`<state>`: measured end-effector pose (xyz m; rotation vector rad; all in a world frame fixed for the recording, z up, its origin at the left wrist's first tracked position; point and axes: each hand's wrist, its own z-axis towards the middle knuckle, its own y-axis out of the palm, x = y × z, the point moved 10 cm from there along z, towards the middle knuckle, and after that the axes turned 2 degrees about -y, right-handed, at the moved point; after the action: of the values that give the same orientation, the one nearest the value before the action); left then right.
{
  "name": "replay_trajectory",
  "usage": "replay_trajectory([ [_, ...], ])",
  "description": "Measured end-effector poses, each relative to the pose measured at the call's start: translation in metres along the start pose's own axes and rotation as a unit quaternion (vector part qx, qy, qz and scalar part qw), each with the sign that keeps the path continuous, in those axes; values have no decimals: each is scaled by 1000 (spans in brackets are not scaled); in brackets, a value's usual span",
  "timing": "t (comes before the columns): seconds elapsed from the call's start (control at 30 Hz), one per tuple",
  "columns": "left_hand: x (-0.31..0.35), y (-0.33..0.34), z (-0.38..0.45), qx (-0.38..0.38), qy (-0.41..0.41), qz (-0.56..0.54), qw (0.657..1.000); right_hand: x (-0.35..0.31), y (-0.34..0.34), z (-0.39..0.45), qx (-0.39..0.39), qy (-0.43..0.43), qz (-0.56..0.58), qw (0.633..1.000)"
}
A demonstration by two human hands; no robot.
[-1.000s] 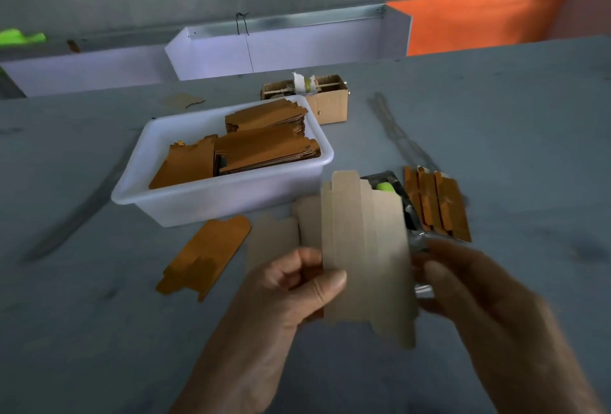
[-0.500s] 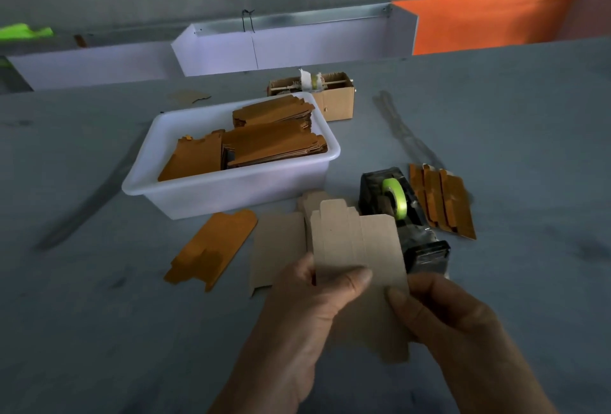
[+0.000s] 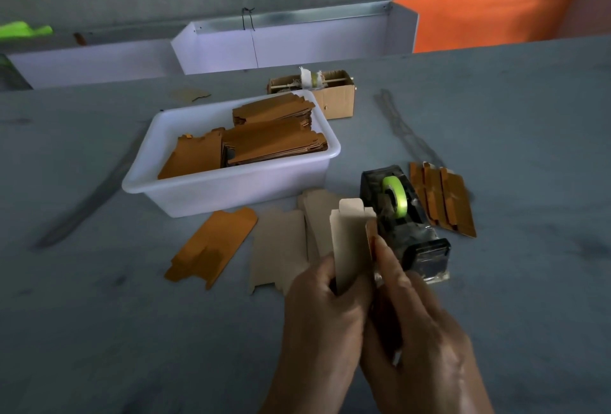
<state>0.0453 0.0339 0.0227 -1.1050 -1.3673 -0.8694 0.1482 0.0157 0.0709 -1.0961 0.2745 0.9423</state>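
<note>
The cardboard blank (image 3: 350, 241) is way narrower than a second ago, folded over on itself, with the left hand (image 3: 324, 308) and right hand (image 3: 416, 331) both pinching it over the desk (image 3: 99, 331) beside the tape dispenser (image 3: 403, 222), so taping's probably next.

On my screen the held folded blank (image 3: 350, 241) reads pale beige on its facing side, with an orange-brown edge showing at its right. The tub (image 3: 231, 195) is plain white and its stacked blanks (image 3: 274, 142) are orange-brown. One loose blank (image 3: 215, 245) on the table is the same orange-brown, while the flat blanks (image 3: 277, 245) beside it look pale beige. The tape dispenser (image 3: 413, 241) is black with grey smudges, and its tape roll (image 3: 395, 197) is lime green. The pieces (image 3: 443, 202) to its right are orange-brown with lighter stripes. I read the table (image 3: 529, 149) as dull blue-grey with darker streaks. At the back, the trough (image 3: 297, 46) is white and the panel (image 3: 489, 16) is bright orange.
</note>
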Motion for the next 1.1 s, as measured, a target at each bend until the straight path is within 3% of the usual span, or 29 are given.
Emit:
replay_trajectory([
  [0.1, 6, 10, -3, -88, 18, 11, 996, 0, -1, 3, -14, -1, 54, 998],
  [0.17, 10, 8, -6, -104, 26, 28, 994, 6, -3, 3, -22, 12, 86, 996],
  [0.27, 7, 2, -5, -116, 9, 26, 993, 25, 0, 1, -53, 105, 176, 977],
  [0.33, 5, 6, -5, -160, -5, 24, 987, 44, -6, -1, -19, 169, 193, 966],
  [0.4, 3, 10, -8, -213, -26, 18, 977, 58, -5, -3, -16, 227, 242, 943],
  [0.47, 2, 13, -11, -239, -40, 20, 970, 63, 10, -5, -56, 272, 358, 891],
  [0.53, -4, 10, -8, -211, -58, 20, 976, 62, 20, -8, -75, 306, 438, 842],
  [0.67, -12, 0, -6, -147, -77, 16, 986, 67, 21, -8, -59, 307, 455, 834],
  [0.87, -9, -9, -10, -49, -34, 20, 998, 70, 25, -10, -33, 321, 477, 817],
  [1.0, 5, -15, -15, 21, 56, 110, 992, 75, 26, -14, -13, 342, 460, 819],
  [1.1, 27, -8, -26, 65, 159, 224, 959, 76, 22, -16, 13, 351, 447, 823],
])
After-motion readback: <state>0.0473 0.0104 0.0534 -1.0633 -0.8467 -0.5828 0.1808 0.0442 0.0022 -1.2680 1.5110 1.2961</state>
